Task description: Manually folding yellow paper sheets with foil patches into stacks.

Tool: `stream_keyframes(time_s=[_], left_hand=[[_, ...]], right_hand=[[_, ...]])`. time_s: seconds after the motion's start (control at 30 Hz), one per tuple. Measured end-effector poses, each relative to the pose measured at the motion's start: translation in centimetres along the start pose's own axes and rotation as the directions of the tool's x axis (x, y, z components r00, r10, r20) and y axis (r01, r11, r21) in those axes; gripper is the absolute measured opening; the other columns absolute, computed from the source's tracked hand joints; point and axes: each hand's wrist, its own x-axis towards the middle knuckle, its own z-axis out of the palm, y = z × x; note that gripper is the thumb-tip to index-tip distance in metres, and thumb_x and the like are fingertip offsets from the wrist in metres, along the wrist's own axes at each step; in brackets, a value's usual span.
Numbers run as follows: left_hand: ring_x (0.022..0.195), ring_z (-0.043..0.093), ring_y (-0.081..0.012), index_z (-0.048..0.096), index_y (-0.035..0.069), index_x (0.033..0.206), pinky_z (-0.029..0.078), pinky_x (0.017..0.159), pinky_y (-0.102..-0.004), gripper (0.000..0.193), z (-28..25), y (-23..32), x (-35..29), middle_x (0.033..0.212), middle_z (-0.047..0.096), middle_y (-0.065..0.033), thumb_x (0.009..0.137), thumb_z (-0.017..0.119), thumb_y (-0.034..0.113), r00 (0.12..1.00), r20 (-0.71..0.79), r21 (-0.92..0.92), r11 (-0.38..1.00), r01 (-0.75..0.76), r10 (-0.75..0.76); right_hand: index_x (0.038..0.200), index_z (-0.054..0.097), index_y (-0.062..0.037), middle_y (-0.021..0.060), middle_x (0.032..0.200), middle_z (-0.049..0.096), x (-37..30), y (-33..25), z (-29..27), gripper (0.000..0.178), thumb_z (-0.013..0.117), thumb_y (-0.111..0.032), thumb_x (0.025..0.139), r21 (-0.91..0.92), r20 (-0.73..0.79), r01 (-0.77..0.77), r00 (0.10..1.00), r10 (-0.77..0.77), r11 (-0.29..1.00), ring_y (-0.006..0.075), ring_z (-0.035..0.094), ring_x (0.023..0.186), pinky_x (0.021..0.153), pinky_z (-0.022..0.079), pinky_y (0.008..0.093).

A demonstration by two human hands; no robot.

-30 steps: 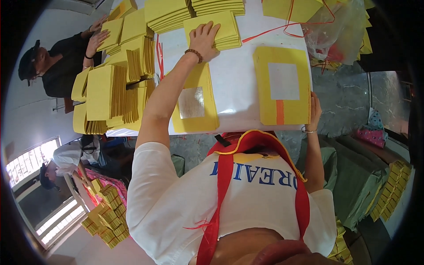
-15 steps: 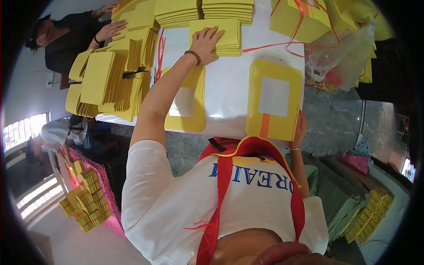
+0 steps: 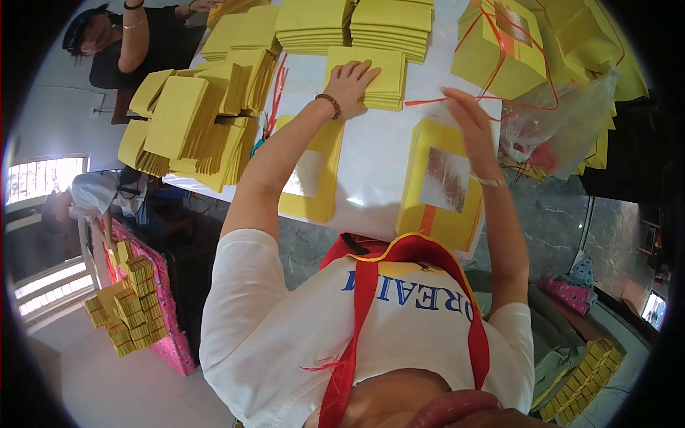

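Head view: on the white tabletop [image 3: 367, 157], the larger yellow bundle [image 3: 440, 182] with a shiny panel is lying between 2 and 3 o'clock, looking heavy and stiff; its long edges are offering the best hold. At 12 o'clock the smaller yellow stack [image 3: 387, 68] is seeming light, its layers likely to slide, so opposite sides want squeezing together. My left arm is pointing to 1 o'clock, the left hand [image 3: 351, 87] lying over that stack, fingers spreading. My right hand [image 3: 471, 118] is blurring at 2 o'clock; whether its fingers are pinching the red strip [image 3: 424, 102], I cannot tell.
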Motion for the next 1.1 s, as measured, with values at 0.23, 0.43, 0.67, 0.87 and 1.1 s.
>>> stream_keyframes(time_s=[0.23,0.43,0.67,0.87,1.1], left_hand=[[0.125,0.032,-0.0367,0.035,0.01,0.135,0.025,0.101,-0.0507,0.079,1.3,0.9,1.1,0.136,0.037,-0.018,0.062,0.064,0.022,0.999,-0.042,-0.151,0.988,-0.04,0.034],[0.122,0.037,-0.0349,0.033,0.007,0.136,0.029,0.102,-0.0426,0.075,3.1,-2.5,0.0,0.128,0.046,-0.0198,0.071,0.063,0.03,0.816,-0.376,-0.409,0.869,0.279,-0.439],[0.114,0.049,-0.0297,0.024,-0.015,0.13,0.04,0.094,-0.0319,0.096,2.4,-4.3,-0.7,0.127,0.045,-0.0267,0.073,0.07,0.047,0.745,0.195,-0.885,0.214,0.414,-0.638],[0.093,0.061,-0.0219,0.038,-0.012,0.122,0.051,0.074,-0.0308,0.075,1.5,-3.4,1.1,0.107,0.058,-0.0192,0.076,0.071,0.036,0.664,0.522,-0.838,-0.177,0.516,-0.536],[0.085,0.064,-0.0229,0.05,-0.01,0.111,0.054,0.069,-0.0337,0.055,1.5,-4.0,0.2,0.098,0.062,-0.016,0.075,0.073,0.025,0.781,0.571,-0.737,-0.578,0.351,-0.254]], right_hand=[[0.109,0.059,-0.002,0.0114,0.095,0.062,9.7,14.0,5.3,0.036,0.064,-0.022,0.079,-0.341,0.113,-0.108,0.981,0.155,0.934,0.0211,0.059,0.081,0.075,0.047,0.03],[0.107,0.059,-0.0067,0.0082,0.097,0.061,7.3,13.2,6.2,0.036,0.067,-0.021,0.076,-0.142,0.007,-0.261,0.964,0.264,0.955,0.0116,0.054,0.068,0.058,0.046,0.0265],[0.129,0.035,-0.0096,0.0102,0.098,0.058,9.1,10.6,7.5,0.065,0.07,-0.017,0.075,-0.198,-0.068,-0.416,0.909,0.411,0.887,0.0169,0.056,0.073,0.056,0.047,0.0306],[0.138,0.02,-0.0088,0.0117,0.103,0.059,9.5,10.6,4.8,0.081,0.071,-0.013,0.075,-0.076,0.084,-0.56,0.821,0.565,0.825,0.0184,0.059,0.078,0.057,0.05,0.0335],[0.139,0.017,-0.0086,0.0131,0.109,0.057,9.9,10.5,4.0,0.086,0.073,-0.014,0.074,-0.034,0.228,-0.552,0.807,0.544,0.833,0.0224,0.06,0.09,0.068,0.053,0.0367]])
